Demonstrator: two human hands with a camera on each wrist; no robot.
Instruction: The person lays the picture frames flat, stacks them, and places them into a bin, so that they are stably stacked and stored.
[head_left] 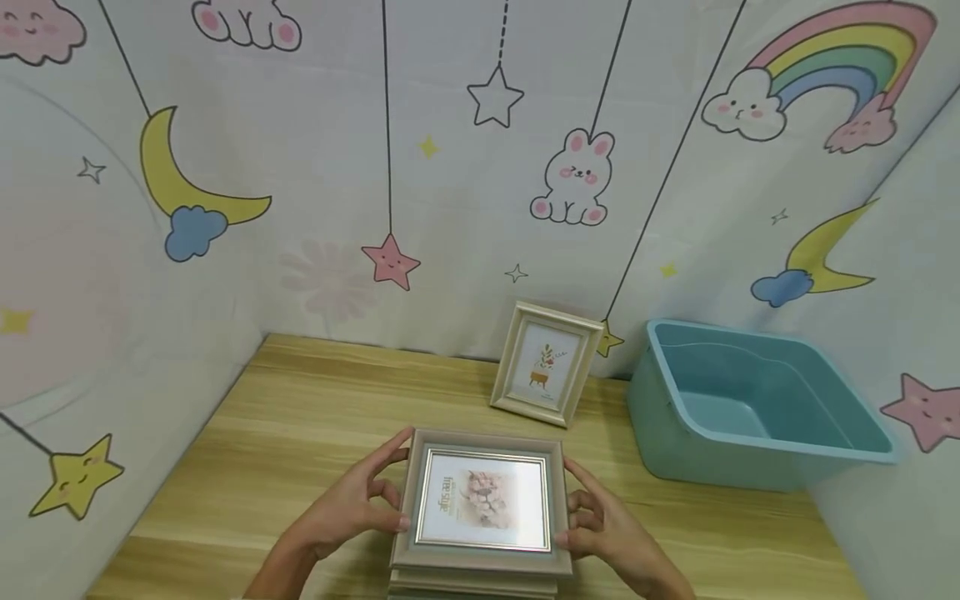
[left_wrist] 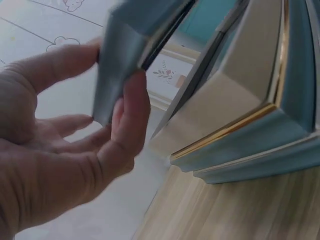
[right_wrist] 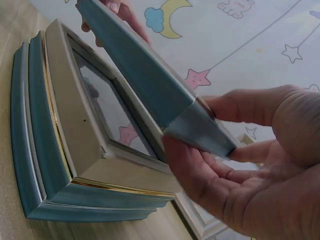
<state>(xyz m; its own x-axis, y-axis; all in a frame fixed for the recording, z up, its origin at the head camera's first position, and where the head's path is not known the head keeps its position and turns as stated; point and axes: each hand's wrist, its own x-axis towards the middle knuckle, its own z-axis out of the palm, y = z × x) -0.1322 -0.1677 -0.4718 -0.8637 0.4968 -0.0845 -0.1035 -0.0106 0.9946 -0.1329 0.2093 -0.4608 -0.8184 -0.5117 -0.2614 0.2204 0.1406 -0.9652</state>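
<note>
Both hands hold a picture frame (head_left: 483, 556) between them. It has a pale greyish face, blue-grey sides and a flower print that lies sideways. My left hand (head_left: 348, 508) pinches its left edge, thumb on the near side and fingers along the side. At the opposite edge my right hand (head_left: 618, 537) grips in the same way. Both wrist views show this frame raised and tilted over a stack of picture frames (right_wrist: 90, 125). The stack's top frame is cream with glass; blue-grey ones with a gold line lie under it. In the head view the held frame hides most of the stack.
Behind the hands, a cream picture frame (head_left: 509, 367) with a plant print stands leaning back near the wall. A blue plastic bin (head_left: 667, 442) sits at the right of the wooden table (head_left: 322, 400). A patterned cloth (head_left: 315, 167) with stars and rabbits encloses the table.
</note>
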